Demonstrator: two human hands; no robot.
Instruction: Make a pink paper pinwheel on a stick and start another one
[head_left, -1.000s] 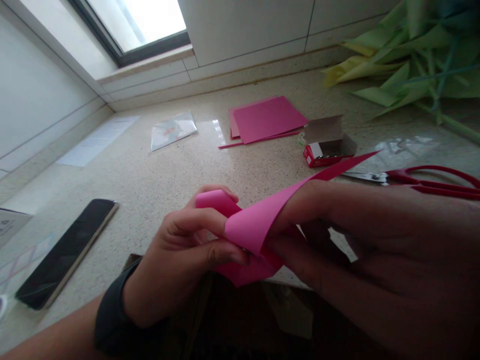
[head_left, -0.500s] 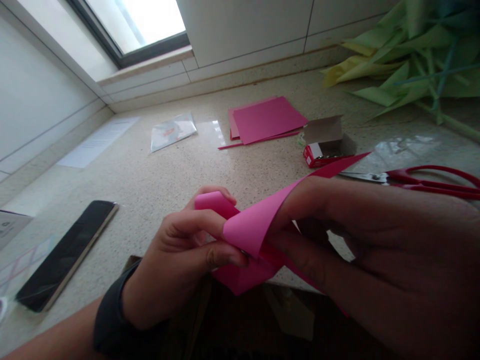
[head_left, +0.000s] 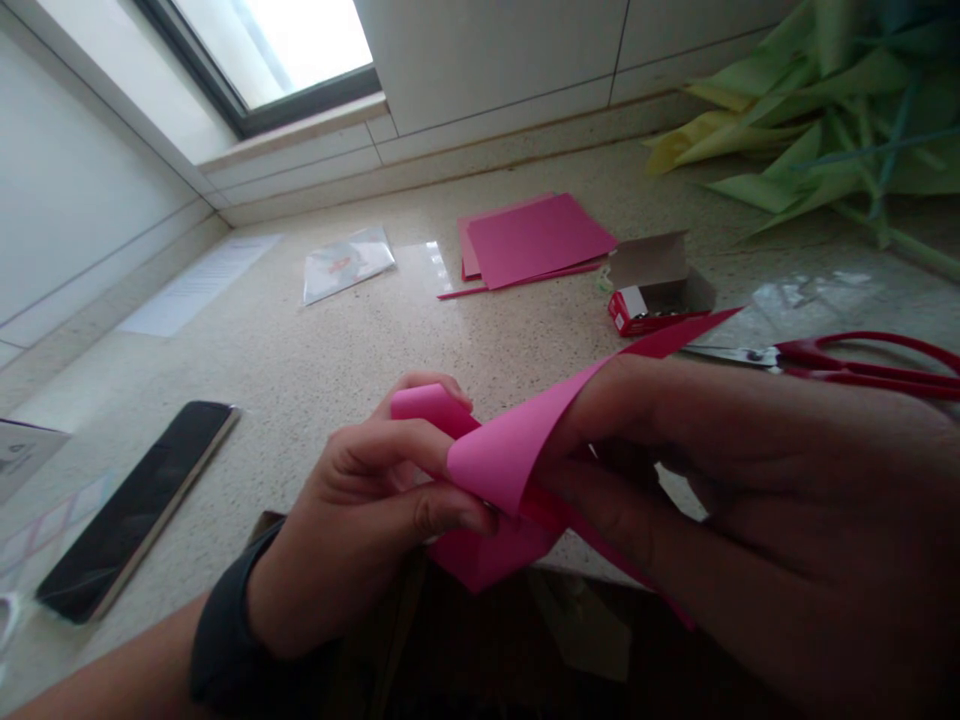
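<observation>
I have a pink paper strip pinched between both hands, low over the near edge of the speckled surface. My left hand is closed on it, thumb pressed along the underside and fingers curled over a rolled loop at its top, which keeps the curl from springing open. My right hand grips the strip from the other side, fingers wrapped around the fold, and the long free end runs up and away over my knuckles toward the scissors. Held this way, the two hands meet right at the fold, so the paper stays bent where I press it.

On the surface beyond lie red-handled scissors, a small red box with its flap open, a stack of pink paper sheets, a clear plastic packet and, to my left, a dark phone. Green and yellow paper shapes pile up at the far right, cut off by the frame.

My right hand hides the strip's lower part, and what sits in the box is too small to tell.
</observation>
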